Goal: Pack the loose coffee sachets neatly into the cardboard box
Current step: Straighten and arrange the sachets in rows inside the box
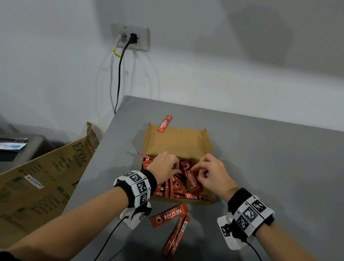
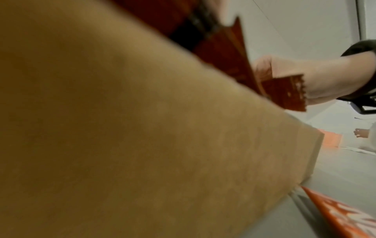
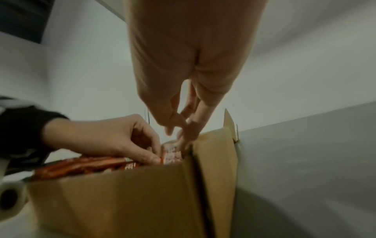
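"NESCAFE CLASSIC" in white on loose red sachet (image 1: 168,215) before the cardboard box (image 1: 178,143); "NESCAFE" on sachet (image 1: 164,123) at its far rim and sachets inside. "ECO", "TISSUE" on big carton (image 1: 31,181); white sticker (image 1: 34,182) only partly legible.

Over the open cardboard box (image 3: 126,201) on the grey bench (image 3: 305,161), the right hand (image 3: 183,67) reaches down while the left hand (image 3: 105,136) pinches red sachets (image 3: 85,165) (print blurred) at the box's far right corner.
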Demonstrator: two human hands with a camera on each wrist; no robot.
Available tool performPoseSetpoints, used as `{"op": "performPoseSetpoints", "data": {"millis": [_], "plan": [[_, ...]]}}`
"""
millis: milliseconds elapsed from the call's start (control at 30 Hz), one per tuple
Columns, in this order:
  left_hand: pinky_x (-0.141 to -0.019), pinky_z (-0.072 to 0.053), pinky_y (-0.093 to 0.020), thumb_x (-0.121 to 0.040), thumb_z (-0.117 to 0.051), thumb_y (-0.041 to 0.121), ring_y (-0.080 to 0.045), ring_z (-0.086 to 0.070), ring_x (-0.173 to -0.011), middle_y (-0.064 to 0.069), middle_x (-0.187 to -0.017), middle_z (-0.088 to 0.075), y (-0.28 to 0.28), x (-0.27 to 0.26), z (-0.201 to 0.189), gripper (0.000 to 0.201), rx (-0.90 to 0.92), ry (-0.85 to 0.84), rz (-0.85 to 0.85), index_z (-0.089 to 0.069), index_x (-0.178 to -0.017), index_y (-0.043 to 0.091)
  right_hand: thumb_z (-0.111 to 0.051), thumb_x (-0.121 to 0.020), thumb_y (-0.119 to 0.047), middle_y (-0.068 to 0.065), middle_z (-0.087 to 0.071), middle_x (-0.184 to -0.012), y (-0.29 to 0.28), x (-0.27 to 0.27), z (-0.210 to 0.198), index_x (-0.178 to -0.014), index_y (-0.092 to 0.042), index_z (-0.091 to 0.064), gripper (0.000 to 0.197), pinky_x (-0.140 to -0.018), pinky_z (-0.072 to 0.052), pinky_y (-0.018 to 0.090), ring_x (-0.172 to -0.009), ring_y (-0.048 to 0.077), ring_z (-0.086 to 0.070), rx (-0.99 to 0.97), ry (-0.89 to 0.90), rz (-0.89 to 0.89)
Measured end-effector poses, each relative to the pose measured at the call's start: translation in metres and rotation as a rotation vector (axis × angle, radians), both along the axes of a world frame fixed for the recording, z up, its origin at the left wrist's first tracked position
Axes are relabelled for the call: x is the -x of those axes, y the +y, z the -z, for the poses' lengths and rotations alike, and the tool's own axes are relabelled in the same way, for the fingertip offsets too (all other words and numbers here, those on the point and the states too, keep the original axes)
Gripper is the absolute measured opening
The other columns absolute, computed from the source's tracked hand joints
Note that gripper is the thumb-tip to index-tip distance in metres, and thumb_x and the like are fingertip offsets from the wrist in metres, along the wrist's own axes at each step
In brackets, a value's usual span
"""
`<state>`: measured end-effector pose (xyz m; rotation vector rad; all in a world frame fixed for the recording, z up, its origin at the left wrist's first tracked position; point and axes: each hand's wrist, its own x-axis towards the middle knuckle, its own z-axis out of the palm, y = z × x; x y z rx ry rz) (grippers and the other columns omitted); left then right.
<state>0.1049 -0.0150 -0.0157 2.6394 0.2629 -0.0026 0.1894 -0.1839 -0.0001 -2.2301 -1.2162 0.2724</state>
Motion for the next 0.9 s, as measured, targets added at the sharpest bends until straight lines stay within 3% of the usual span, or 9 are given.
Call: {"op": "performPoseSetpoints", "data": {"millis": [100, 200, 367, 500, 633, 733, 767, 833, 900], "plan": [[-0.079, -0.052, -0.031, -0.088, -0.062, 0.022, -0.019, -0.063, -0.084, -0.006, -0.094, -0.069, 0.0, 0.0, -0.001, 0.017, 0.001, 0.012, 0.006, -0.07, -0.093, 0.008, -0.05, -0.088, -0.002, -0.004, -0.05, -0.103, -0.001, 0.002, 0.003, -0.105, -0.013, -0.068, 0.027, -0.085, -0.046, 0.02, -0.089, 0.008, -0.049, 0.125, -0.049, -0.105], [-0.078, -0.051, -0.031, -0.088, -0.061, 0.023, -0.018, -0.062, -0.083, -0.005, -0.092, -0.068, 0.0, -0.001, -0.001, 0.017, -0.001, 0.015, 0.012, -0.069, -0.091, 0.008, -0.049, -0.092, -0.009, -0.004, -0.053, -0.116, 0.002, 0.0, 0.0, -0.121, -0.018, -0.059, 0.031, -0.094, -0.041, 0.02, -0.102, 0.009, -0.05, 0.184, -0.111, -0.186], [-0.077, -0.052, -0.033, -0.088, -0.059, 0.016, -0.021, -0.063, -0.082, -0.008, -0.092, -0.069, 0.001, 0.0, -0.001, 0.014, -0.026, 0.028, 0.023, -0.069, -0.092, 0.007, -0.061, -0.087, -0.033, -0.002, -0.059, -0.109, 0.016, 0.01, -0.004, -0.116, -0.018, -0.053, 0.033, -0.085, -0.048, 0.029, -0.09, 0.01, -0.053, 0.267, -0.115, -0.18], [-0.079, -0.051, -0.031, -0.089, -0.056, 0.012, -0.02, -0.062, -0.086, -0.007, -0.096, -0.068, 0.001, 0.0, -0.001, 0.015, -0.025, 0.019, 0.019, -0.069, -0.095, 0.008, -0.058, -0.088, -0.023, 0.004, -0.054, -0.117, 0.024, 0.018, 0.005, -0.12, -0.012, -0.051, 0.035, -0.089, -0.047, 0.035, -0.11, 0.021, -0.052, 0.428, -0.259, -0.264], [-0.082, -0.052, -0.033, -0.09, -0.056, 0.013, -0.021, -0.062, -0.089, -0.007, -0.098, -0.068, 0.001, 0.001, -0.002, 0.016, -0.011, 0.017, 0.01, -0.069, -0.098, 0.007, -0.052, -0.091, -0.015, 0.006, -0.053, -0.118, 0.026, 0.021, 0.007, -0.117, -0.009, -0.054, 0.027, -0.083, -0.049, 0.036, -0.105, 0.025, -0.057, 0.47, -0.265, -0.237], [-0.079, -0.052, -0.033, -0.09, -0.057, 0.014, -0.022, -0.062, -0.085, -0.009, -0.095, -0.068, 0.0, 0.001, -0.002, 0.015, -0.014, 0.023, 0.019, -0.069, -0.095, 0.006, -0.054, -0.086, -0.008, 0.003, -0.057, -0.099, 0.023, 0.016, -0.002, -0.092, -0.014, -0.055, 0.008, -0.073, -0.049, 0.031, -0.084, 0.019, -0.058, 0.316, -0.14, -0.188], [-0.077, -0.052, -0.032, -0.089, -0.058, 0.015, -0.022, -0.062, -0.083, -0.009, -0.093, -0.068, 0.0, 0.0, -0.002, 0.015, -0.005, 0.023, 0.015, -0.069, -0.094, 0.005, -0.056, -0.084, -0.007, 0.001, -0.058, -0.089, 0.02, 0.013, -0.007, -0.085, -0.016, -0.05, 0.011, -0.066, -0.048, 0.026, -0.075, 0.015, -0.058, 0.229, -0.04, -0.125], [-0.077, -0.053, -0.033, -0.089, -0.06, 0.017, -0.021, -0.063, -0.082, -0.008, -0.092, -0.069, 0.001, -0.001, 0.0, 0.015, 0.011, 0.022, 0.005, -0.069, -0.094, 0.006, -0.06, -0.083, -0.003, 0.001, -0.062, -0.08, 0.014, 0.005, -0.017, -0.082, -0.02, -0.042, 0.025, -0.057, -0.047, 0.017, -0.064, 0.01, -0.06, 0.035, 0.161, 0.04], [-0.078, -0.053, -0.032, -0.088, -0.062, 0.021, -0.02, -0.063, -0.083, -0.007, -0.092, -0.069, 0.001, -0.001, 0.001, 0.017, 0.01, 0.02, -0.002, -0.07, -0.094, 0.008, -0.065, -0.082, -0.002, 0.005, -0.066, -0.079, 0.006, -0.002, -0.024, -0.089, -0.02, -0.043, 0.029, -0.052, -0.051, 0.017, -0.056, 0.014, -0.065, -0.156, 0.32, 0.157]]}}
